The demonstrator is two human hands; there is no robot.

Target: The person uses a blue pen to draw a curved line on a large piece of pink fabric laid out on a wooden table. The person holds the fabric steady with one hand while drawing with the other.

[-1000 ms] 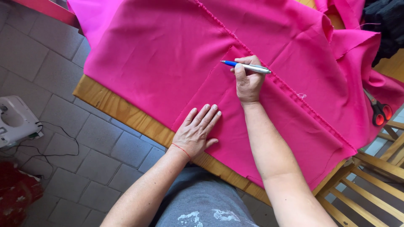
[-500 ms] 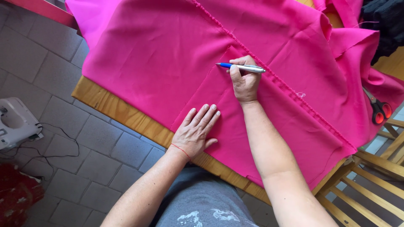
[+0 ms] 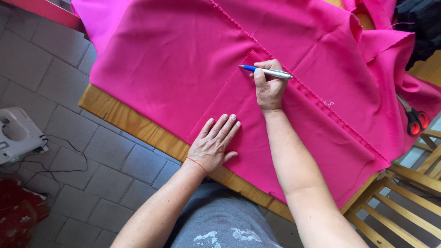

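Pen (image 3: 266, 71) in right hand (image 3: 268, 89), pink fabric (image 3: 183, 69)

A wooden table (image 3: 138, 126) is seen running diagonally across the frame, its bare edge exposed at lower left. It is covered by bright pink fabric (image 3: 183, 59) spread flat from the top edge to the lower right. Orange-handled scissors (image 3: 413, 118) are laid at the far right, beside the cloth.

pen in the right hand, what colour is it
The slim pen in the right hand is silver with a blue tip end, seen in the head view.
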